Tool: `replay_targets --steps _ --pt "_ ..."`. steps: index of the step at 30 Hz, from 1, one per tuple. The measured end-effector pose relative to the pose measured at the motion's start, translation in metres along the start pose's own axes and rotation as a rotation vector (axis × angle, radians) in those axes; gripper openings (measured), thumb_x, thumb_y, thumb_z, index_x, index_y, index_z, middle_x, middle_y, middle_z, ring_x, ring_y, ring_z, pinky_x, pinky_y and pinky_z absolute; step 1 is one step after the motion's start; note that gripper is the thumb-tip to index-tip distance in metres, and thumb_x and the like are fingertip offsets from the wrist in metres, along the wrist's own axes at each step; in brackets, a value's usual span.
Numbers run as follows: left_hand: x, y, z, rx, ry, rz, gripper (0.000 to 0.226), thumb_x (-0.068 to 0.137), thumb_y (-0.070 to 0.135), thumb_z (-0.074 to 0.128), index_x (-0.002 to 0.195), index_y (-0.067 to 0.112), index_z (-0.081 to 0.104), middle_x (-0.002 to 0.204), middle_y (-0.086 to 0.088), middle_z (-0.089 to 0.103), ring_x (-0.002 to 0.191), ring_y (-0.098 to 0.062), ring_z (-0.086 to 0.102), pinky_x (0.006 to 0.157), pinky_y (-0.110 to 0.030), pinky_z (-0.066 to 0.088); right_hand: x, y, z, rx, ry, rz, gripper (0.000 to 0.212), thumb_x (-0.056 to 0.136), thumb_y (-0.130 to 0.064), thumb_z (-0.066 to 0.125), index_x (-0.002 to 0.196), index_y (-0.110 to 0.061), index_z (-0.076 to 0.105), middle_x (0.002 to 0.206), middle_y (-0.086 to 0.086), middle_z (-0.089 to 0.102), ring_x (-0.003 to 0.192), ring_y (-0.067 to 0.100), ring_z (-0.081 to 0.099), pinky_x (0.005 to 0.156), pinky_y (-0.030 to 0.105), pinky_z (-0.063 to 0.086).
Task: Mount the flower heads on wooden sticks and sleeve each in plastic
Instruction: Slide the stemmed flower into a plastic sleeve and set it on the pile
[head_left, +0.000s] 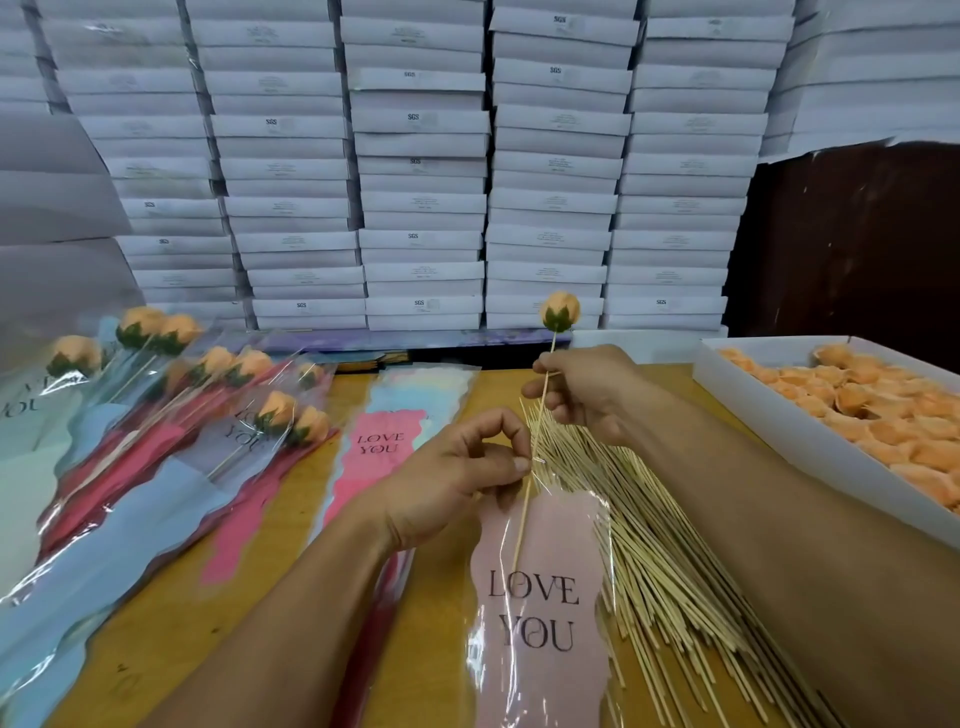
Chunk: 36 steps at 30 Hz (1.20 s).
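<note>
An orange flower head (560, 310) with a green base sits atop a thin wooden stick (540, 402). My right hand (587, 392) pinches that stick just below the flower. The stick's lower end runs down inside a clear plastic sleeve (540, 613) with a pink "LOVE YOU" panel. My left hand (457, 478) pinches the sleeve's top edge beside the stick. A heap of loose wooden sticks (670, 551) lies on the table under my right forearm.
Several sleeved flowers (218, 415) lie piled at the left. Empty sleeves (384, 441) are stacked in the middle of the wooden table (156, 639). A white box (753, 410) of orange flower heads stands at the right. Stacked white cartons (421, 208) wall off the back.
</note>
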<state>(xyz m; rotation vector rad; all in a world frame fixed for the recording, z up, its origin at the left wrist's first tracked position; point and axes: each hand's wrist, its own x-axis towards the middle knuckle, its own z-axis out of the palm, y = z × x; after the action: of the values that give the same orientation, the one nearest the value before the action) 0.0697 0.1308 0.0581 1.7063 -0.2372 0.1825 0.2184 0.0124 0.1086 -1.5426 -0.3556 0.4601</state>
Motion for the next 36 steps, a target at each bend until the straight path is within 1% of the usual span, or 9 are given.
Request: replay_targets --steps 4,8,11,14,19,24,28,31,36 --pt "0.000 -0.001 0.000 0.000 0.025 0.016 0.012 0.089 0.007 0.060 0.087 0.019 0.060 0.069 -0.002 0.059 0.065 -0.014 0.055 0.068 -0.022 0.046 -0.023 0.004 -0.011 -0.039 -0.102 -0.014 0.016 0.098 -0.016 0.063 0.101 -0.002 0.069 0.074 0.010 0.075 0.048 0.011 0.055 0.040 0.022 0.040" --pt "0.001 -0.001 0.000 -0.015 0.084 0.029 0.012 0.086 0.009 0.063 0.085 0.020 0.062 0.074 0.001 0.066 0.070 -0.011 0.057 0.069 -0.020 0.045 -0.040 0.013 -0.018 -0.172 -0.154 -0.048 0.017 0.092 -0.025 0.069 0.097 -0.012 0.078 0.089 0.005 0.078 0.067 0.013 0.054 0.052 0.025 0.035" --pt "0.002 0.000 -0.001 -0.035 0.151 0.054 0.013 0.083 0.009 0.067 0.082 0.022 0.064 0.076 -0.001 0.068 0.070 -0.011 0.057 0.068 -0.020 0.043 -0.048 0.026 -0.019 -0.142 -0.217 -0.041 0.017 0.094 -0.023 0.067 0.092 -0.014 0.082 0.107 0.014 0.076 0.086 0.024 0.058 0.070 0.036 0.045" --pt "0.002 -0.001 -0.001 -0.069 0.174 0.055 0.014 0.080 0.009 0.069 0.079 0.022 0.067 0.075 -0.003 0.069 0.069 -0.012 0.059 0.069 -0.022 0.045 -0.052 0.035 -0.015 -0.107 -0.313 -0.035 0.022 0.099 -0.021 0.062 0.091 -0.017 0.083 0.098 0.013 0.077 0.090 0.028 0.064 0.087 0.046 0.050" --pt "0.003 -0.005 0.000 -0.144 0.190 0.029 0.011 0.078 0.005 0.072 0.085 0.013 0.068 0.088 -0.022 0.069 0.084 -0.031 0.065 0.087 -0.042 0.049 -0.057 0.040 -0.016 -0.040 -0.415 0.005 0.026 0.101 -0.026 0.059 0.096 -0.009 0.078 0.091 0.012 0.073 0.077 0.021 0.066 0.075 0.038 0.053" --pt "0.002 -0.002 0.003 -0.156 0.057 0.007 0.012 0.081 -0.001 0.071 0.088 0.008 0.068 0.086 -0.023 0.070 0.083 -0.033 0.070 0.082 -0.037 0.055 -0.051 0.037 -0.021 0.175 -0.204 0.033 0.033 0.099 -0.040 0.060 0.115 -0.014 0.071 0.105 0.015 0.071 0.079 0.027 0.061 0.076 0.044 0.046" --pt "0.001 -0.002 0.007 -0.117 -0.025 -0.003 0.012 0.084 -0.004 0.067 0.090 0.007 0.067 0.085 -0.021 0.071 0.082 -0.031 0.071 0.084 -0.036 0.054 -0.048 0.036 -0.022 0.336 -0.229 -0.006 0.031 0.104 -0.032 0.052 0.123 -0.011 0.063 0.103 0.015 0.071 0.071 0.021 0.065 0.062 0.030 0.052" --pt "0.001 -0.001 0.007 -0.087 -0.026 -0.004 0.016 0.083 -0.005 0.067 0.086 0.011 0.068 0.085 -0.014 0.072 0.080 -0.023 0.069 0.081 -0.030 0.053 -0.049 0.037 -0.023 0.329 -0.227 -0.009 0.019 0.104 -0.020 0.053 0.115 -0.009 0.064 0.100 0.016 0.073 0.077 0.023 0.065 0.057 0.029 0.055" --pt "0.001 -0.001 0.007 -0.001 0.045 0.028 0.009 0.081 0.003 0.068 0.088 0.005 0.063 0.088 -0.017 0.061 0.085 -0.028 0.054 0.084 -0.040 0.043 -0.051 0.038 -0.023 0.215 -0.240 -0.014 0.011 0.102 -0.022 0.057 0.107 -0.017 0.066 0.093 0.010 0.076 0.081 0.025 0.065 0.066 0.034 0.052"
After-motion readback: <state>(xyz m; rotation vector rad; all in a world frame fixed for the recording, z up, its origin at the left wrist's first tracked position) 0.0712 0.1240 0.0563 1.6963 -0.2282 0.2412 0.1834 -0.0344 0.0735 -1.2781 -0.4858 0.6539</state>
